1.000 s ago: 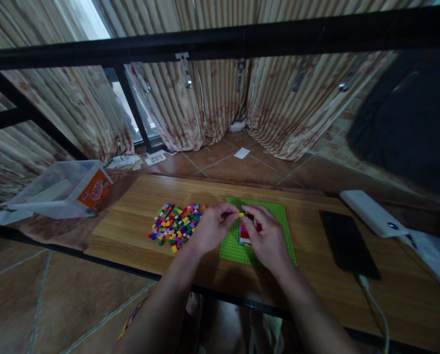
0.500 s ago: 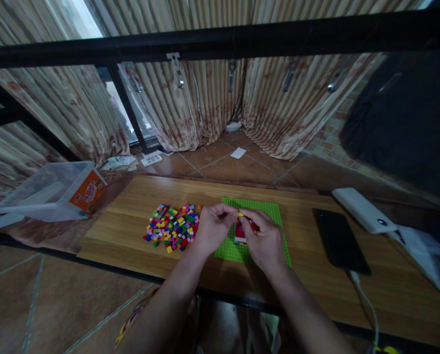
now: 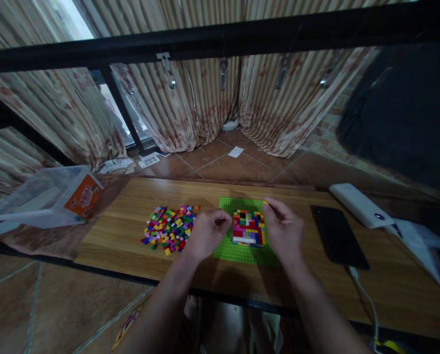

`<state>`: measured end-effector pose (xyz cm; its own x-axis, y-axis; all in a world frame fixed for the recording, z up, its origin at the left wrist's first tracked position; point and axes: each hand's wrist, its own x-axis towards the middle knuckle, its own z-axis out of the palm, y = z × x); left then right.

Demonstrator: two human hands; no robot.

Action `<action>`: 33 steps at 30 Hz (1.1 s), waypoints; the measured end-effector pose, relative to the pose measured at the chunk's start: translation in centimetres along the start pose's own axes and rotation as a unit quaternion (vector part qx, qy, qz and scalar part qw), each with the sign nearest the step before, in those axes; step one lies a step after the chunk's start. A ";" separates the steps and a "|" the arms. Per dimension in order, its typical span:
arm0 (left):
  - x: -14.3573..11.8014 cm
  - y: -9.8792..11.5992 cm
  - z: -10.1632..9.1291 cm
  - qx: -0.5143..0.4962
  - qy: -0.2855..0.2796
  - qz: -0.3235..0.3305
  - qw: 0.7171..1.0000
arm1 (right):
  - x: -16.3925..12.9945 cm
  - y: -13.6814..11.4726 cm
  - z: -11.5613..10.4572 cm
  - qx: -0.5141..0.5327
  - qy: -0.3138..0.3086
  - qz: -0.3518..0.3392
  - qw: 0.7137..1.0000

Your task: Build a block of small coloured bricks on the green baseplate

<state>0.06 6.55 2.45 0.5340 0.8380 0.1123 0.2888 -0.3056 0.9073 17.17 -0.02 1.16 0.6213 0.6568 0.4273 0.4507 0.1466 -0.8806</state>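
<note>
A block of multicoloured toy bricks stands on the green baseplate, with a small dark square gap near its far left corner. To its right, my right hand pinches a yellow toy brick between thumb and fingertips, above the plate. My left hand hovers at the plate's left edge, apart from the block. Its fingers are curled with thumb and forefinger close together; whatever may be between them is hidden. A pile of loose bricks in many colours lies left of that hand, which partly covers its right side.
A black phone with a white cable lies right of the plate on the wooden table. Beyond it is a white power bank. A clear plastic bin with an orange label stands off the table's left end.
My hands have moved apart, uncovering the brick block. The right hand has gone right with the yellow brick; the left has drawn back slightly to the left.
</note>
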 end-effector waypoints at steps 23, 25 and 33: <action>0.9 -1.3 1.9 -0.029 0.001 -0.053 0.998 | 0.1 0.1 0.6 0.070 -0.018 0.102 0.992; 1.1 -1.5 2.0 -0.092 0.004 -0.085 0.992 | 0.0 0.1 0.6 0.078 -0.023 0.112 0.990; 1.2 -1.9 2.5 -0.189 0.004 -0.138 0.972 | -0.5 -0.3 0.4 0.063 -0.104 0.094 0.988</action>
<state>2.11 7.06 -0.16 0.4703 0.8688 -0.1548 0.1062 0.1184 0.9873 16.46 -0.09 1.12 0.5354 0.8170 0.2142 0.2485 0.0900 -0.9645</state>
